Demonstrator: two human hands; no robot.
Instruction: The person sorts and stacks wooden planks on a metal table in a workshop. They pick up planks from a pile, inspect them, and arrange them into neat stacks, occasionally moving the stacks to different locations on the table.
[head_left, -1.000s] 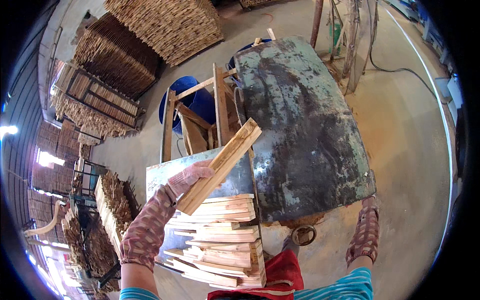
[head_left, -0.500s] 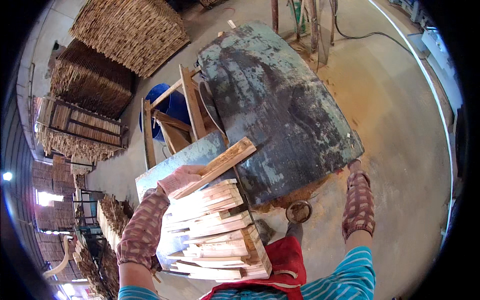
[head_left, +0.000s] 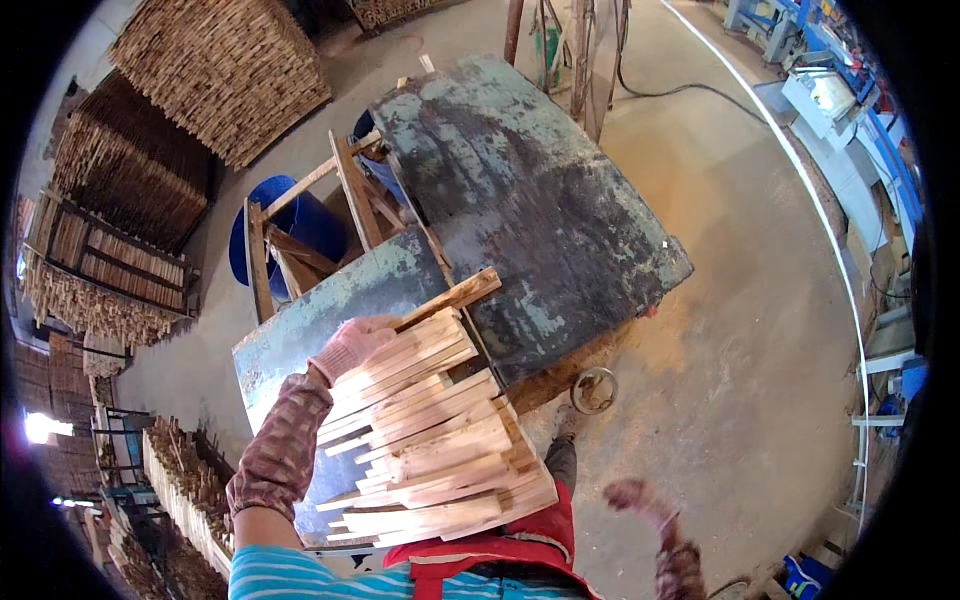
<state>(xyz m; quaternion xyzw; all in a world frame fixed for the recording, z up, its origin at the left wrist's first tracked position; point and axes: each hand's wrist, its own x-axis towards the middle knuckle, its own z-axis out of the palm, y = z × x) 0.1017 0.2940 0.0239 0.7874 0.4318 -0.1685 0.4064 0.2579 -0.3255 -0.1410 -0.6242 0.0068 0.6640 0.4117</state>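
While the person looks down, these lines hold:

Left hand: the left hand [head_left: 352,345], in a pink glove, is clamped on the top of the stack of wooden slats [head_left: 430,440], fingers curled over the upper pieces.
Stack of wooden slats: carried against the person's front above the red apron [head_left: 500,550], over the near edge of the bench [head_left: 540,220]; one long slat [head_left: 450,298] juts out toward the bench's middle.
Right hand: the right hand [head_left: 640,497] hangs low over the floor [head_left: 740,380], well apart from the stack, blurred; open or closed, I cannot tell.
Bench: worn green metal top, grey plate [head_left: 330,310] at its near left corner.
Beyond the left edge: blue barrel [head_left: 290,225] inside a wooden frame [head_left: 300,220].
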